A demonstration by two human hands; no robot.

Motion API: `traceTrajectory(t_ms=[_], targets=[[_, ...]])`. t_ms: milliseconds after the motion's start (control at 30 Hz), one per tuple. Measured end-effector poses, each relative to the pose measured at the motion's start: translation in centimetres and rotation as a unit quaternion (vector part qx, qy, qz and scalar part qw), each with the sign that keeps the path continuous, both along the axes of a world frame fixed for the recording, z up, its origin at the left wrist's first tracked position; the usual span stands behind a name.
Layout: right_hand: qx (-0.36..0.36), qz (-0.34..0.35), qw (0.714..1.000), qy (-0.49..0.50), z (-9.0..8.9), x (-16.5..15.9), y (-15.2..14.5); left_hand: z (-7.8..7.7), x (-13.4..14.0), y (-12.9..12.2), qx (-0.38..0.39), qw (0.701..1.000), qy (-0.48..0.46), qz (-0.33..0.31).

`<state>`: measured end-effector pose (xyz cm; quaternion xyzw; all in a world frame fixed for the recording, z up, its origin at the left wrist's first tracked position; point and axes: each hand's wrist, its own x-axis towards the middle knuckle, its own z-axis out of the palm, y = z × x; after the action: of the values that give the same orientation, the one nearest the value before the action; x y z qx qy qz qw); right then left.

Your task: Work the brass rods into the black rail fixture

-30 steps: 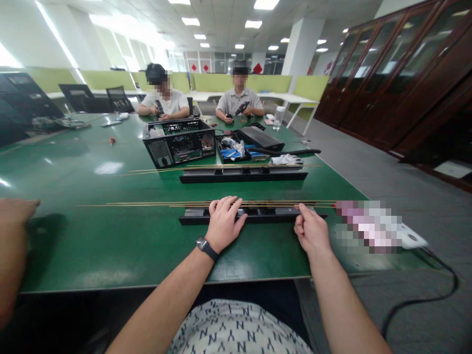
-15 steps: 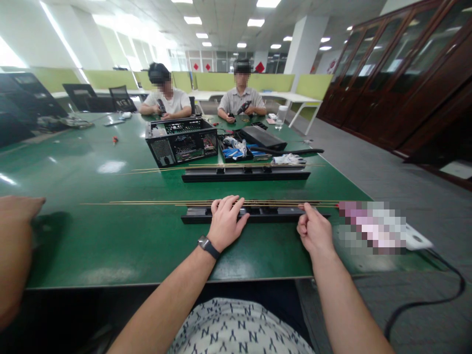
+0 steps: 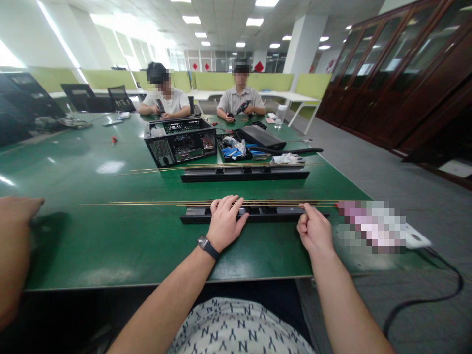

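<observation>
My left hand (image 3: 226, 219) lies across several thin golden rods (image 3: 147, 202) and the black rail (image 3: 275, 219) beneath them, its fingers stretched out and slightly spread. A dark watch is on that wrist. Further right, my right hand (image 3: 314, 230) is closed, with thumb and index finger pinching a golden rod close to the rail's right end. The rods run lengthwise over the rail and stick out past it on both sides. Dark clips and a grey inner channel show on the rail between my hands.
A second black rail (image 3: 245, 175) with rods lies beyond. Behind it are an open computer case (image 3: 180, 145), a tray with gloves (image 3: 236, 147) and a black box (image 3: 261, 136). A white power strip (image 3: 416, 236) lies right. Two people sit opposite; another person's arm (image 3: 14, 246) reaches in left.
Both of my hands and the rods stay in place. Only a very slight shift of the camera shows.
</observation>
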<state>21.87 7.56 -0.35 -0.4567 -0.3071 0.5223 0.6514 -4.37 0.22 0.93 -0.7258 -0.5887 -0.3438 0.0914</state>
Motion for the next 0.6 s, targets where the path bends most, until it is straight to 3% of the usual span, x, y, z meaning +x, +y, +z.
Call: traceTrajectory(t_ms=[600], targets=[[-0.008,0.014,1.000,-0.021,0.02,-0.10,-0.11,-0.13,-0.01,0.03,0.001,1.000,-0.003,0.001]])
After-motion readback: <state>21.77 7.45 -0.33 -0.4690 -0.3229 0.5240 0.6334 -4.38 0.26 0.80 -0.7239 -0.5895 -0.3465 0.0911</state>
